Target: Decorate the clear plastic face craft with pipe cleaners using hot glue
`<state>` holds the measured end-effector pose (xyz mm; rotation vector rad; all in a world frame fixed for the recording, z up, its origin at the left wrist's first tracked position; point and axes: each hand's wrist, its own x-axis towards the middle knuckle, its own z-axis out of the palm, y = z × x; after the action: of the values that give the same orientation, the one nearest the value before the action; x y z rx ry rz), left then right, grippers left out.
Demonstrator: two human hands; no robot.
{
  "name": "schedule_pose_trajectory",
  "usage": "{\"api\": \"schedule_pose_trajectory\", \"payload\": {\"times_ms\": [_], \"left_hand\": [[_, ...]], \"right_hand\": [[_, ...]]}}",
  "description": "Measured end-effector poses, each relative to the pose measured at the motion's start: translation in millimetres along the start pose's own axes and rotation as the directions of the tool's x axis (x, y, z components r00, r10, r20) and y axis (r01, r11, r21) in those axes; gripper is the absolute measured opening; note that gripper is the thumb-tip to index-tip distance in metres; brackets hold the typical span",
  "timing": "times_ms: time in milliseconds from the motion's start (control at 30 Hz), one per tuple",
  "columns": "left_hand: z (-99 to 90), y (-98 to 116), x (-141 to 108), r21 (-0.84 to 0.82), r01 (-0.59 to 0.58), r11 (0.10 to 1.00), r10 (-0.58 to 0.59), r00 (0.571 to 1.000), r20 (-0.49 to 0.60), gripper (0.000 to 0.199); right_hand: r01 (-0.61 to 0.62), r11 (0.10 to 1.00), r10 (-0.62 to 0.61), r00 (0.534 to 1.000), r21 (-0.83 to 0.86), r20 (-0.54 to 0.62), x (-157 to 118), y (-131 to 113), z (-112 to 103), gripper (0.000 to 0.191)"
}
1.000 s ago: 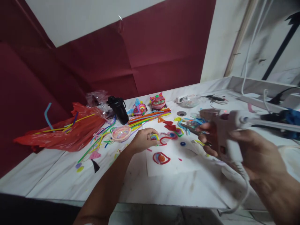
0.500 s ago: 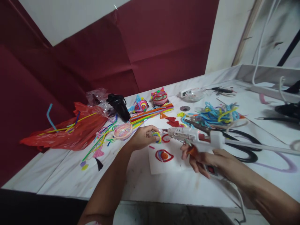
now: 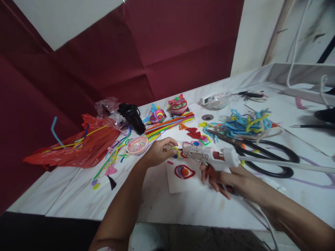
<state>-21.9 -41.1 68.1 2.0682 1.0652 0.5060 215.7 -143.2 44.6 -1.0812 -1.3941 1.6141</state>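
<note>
My left hand pinches a small yellow-and-blue curled piece above a white sheet. In my right hand is a white hot glue gun with an orange trigger, a clear glue stick jutting from its back. The nozzle points left, right by the curled piece; I cannot tell whether they touch. Below, on the sheet, lies a red-rimmed eye shape with an orange centre. More coloured pieces on the sheet are partly hidden behind the glue gun.
Large black-handled scissors lie right of the glue gun, near a tangle of blue and yellow strips. Behind the sheet are coloured sticks, two decorated figures and a black bottle. Red plastic spreads at left.
The glue gun has shifted left, its nozzle now closer to the curled piece. My left hand stays nearly where it was. The view has turned slightly.
</note>
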Motion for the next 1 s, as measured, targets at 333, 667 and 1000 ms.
{"api": "schedule_pose_trajectory", "payload": {"times_ms": [333,667,1000], "left_hand": [[0.7,-3,1,-0.075,-0.023,0.997,0.024,1.0,0.007,0.03],[0.7,-2,2,-0.108,-0.017,0.994,0.019,1.0,0.016,0.034],[0.6,-1,2,-0.116,-0.012,0.993,0.013,1.0,0.009,0.037]], "right_hand": [[0.014,1.0,-0.014,1.0,0.024,0.011,1,7,0,0.013],[0.031,0.998,-0.033,0.999,0.056,0.035,4,15,-3,0.022],[0.065,0.996,-0.069,0.996,0.063,0.064,8,22,-5,0.019]]}}
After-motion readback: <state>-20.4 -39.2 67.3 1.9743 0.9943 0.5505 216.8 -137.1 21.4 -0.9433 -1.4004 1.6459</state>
